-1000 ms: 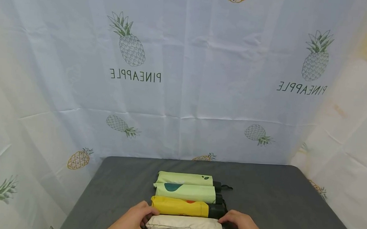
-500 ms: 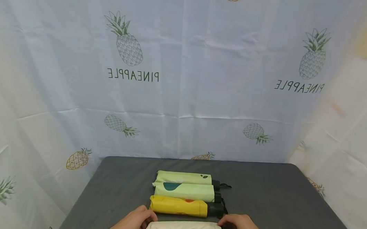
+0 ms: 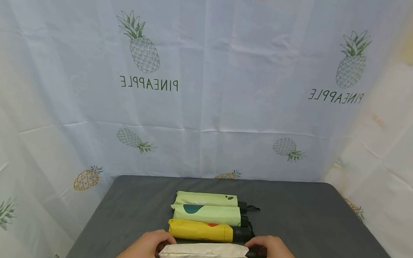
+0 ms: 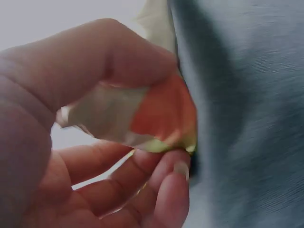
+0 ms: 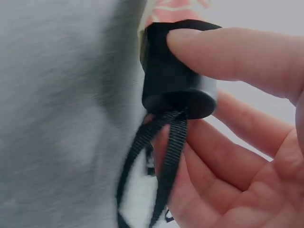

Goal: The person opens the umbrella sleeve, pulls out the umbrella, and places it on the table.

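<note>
A cream folded umbrella (image 3: 203, 254) lies crosswise between my two hands at the near side, just in front of a yellow folded umbrella (image 3: 197, 230). My left hand (image 3: 145, 247) grips its left end; in the left wrist view, thumb and fingers hold cloth with an orange patch (image 4: 166, 111). With the thumb on top, my right hand (image 3: 275, 254) holds the black handle (image 5: 164, 71) at the other end. A black wrist strap (image 5: 173, 156) hangs from that handle. Part of the left end is hidden by my fingers.
Beyond the yellow umbrella, two light green folded umbrellas (image 3: 219, 216) lie parallel, handles to the right. All are on a dark grey table (image 3: 303, 220). Pale curtains with pineapple prints (image 3: 208, 86) enclose the back and sides.
The cream umbrella first moved toward me, away from the yellow one, then came slightly forward again. It has turned a little, so a reddish print shows near its right end.
</note>
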Motion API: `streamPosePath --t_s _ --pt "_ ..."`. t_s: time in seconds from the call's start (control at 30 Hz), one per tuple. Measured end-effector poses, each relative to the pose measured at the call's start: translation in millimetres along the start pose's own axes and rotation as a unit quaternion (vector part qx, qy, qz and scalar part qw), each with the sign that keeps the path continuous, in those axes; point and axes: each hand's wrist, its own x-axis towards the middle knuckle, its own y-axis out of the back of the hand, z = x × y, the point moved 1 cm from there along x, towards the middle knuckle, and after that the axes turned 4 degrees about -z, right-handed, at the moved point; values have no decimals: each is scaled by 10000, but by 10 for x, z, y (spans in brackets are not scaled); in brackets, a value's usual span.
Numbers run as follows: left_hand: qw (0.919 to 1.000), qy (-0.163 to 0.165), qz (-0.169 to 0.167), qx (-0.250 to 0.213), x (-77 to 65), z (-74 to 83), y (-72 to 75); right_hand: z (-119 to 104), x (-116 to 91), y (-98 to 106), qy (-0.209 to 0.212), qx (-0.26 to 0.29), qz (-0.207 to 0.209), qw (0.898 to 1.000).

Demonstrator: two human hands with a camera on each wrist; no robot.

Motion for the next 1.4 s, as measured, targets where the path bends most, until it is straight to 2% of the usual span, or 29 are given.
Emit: streamPosePath --t_s 0.07,0.13,0.2,0.3,0.37,0.5,0.67,0.97,1.17,1.4 --pt "9995 -103 113 -270 -32 53 54 -280 -52 34 -58 131 228 9996" --pt "9978 -197 206 -601 -48 120 113 -413 -65 86 33 257 444 9987" --pt "9936 -368 223 -1042 -46 163 178 -486 -42 143 108 440 644 9969" --pt "9833 -542 203 -1726 -28 210 260 -582 4 221 244 642 893 9936" --pt "9779 -638 226 -1980 -7 231 303 -649 38 260 244 788 1032 9912" --pt "9714 -629 397 -2253 52 288 365 -772 90 340 140 1058 1299 9858" --pt "9680 -553 732 -2334 139 357 409 -879 159 415 45 1341 1669 9768" --pt "9725 -513 1265 -1889 300 502 480 -872 278 463 -101 1410 2070 9681" --pt "9736 -418 1391 -1761 324 543 487 -864 310 440 -36 1317 2108 9686" --pt "9744 -429 1366 -1736 286 561 493 -860 303 453 78 1476 2034 9679"
